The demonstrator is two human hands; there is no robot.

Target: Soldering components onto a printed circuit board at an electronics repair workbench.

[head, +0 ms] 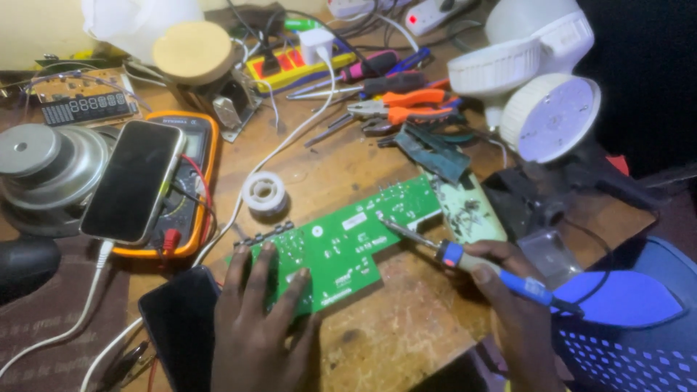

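Centrally, the bench (pixel 406 341) is carrying a green board (pixel 341 243). The left hand (pixel 254 327) is lying flat on its near end, fingers spread. The right hand (pixel 508 290) is gripping an iron (pixel 472 263), tip touching the board's middle; soldering looks underway, unfinished. A solder spool (pixel 264 192) is sitting just beyond.

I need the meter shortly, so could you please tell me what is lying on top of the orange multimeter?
A phone lies face up on the orange multimeter, covering its display and dial.
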